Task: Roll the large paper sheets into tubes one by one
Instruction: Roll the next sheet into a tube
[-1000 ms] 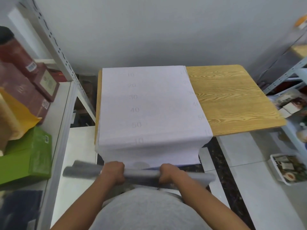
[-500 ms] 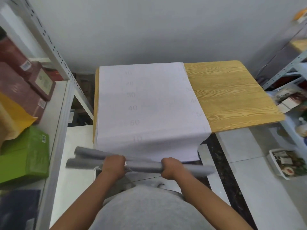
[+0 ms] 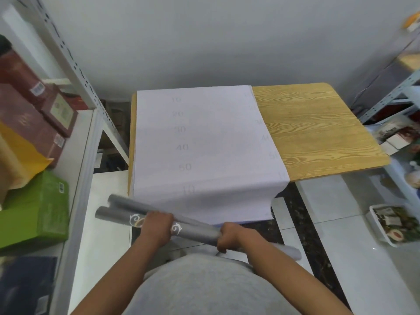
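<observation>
The wooden table is my landmark. The white paper sheets cover its left half, printed with faint numbers, and their near end drapes over the table's front edge toward me. Below that edge, in front of my stomach, I hold two grey rolled tubes side by side, slanting from upper left to lower right. My left hand is wrapped round them near a pale curly ornament; my right hand is curled round them nearer their right end. I judge these tubes finished. Next I would put them aside, then take the hanging edge of the top sheet and roll it evenly, keeping both ends square.
</observation>
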